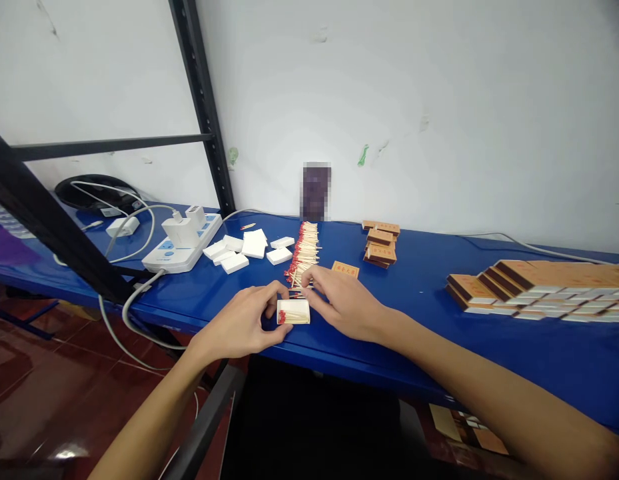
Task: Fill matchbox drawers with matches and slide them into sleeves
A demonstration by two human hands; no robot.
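A small white matchbox tray (294, 312) filled with red-tipped matches lies near the front edge of the blue table (429, 333). My left hand (244, 323) grips the tray's left end, fingers curled round it. On the tray's right side, my right hand (342, 301) has its fingers bent over the tray's upper right corner, touching the tray and the near end of a heap of loose matches (304, 250). An orange matchbox sleeve (345, 269) lies just behind my right hand.
Several empty white trays (239, 252) lie beside a white power strip (182, 241) with plugs and cables at left. A small stack of orange sleeves (381, 243) stands behind; rows of finished boxes (539, 290) fill the right. A black shelf frame (49, 220) crosses the left side.
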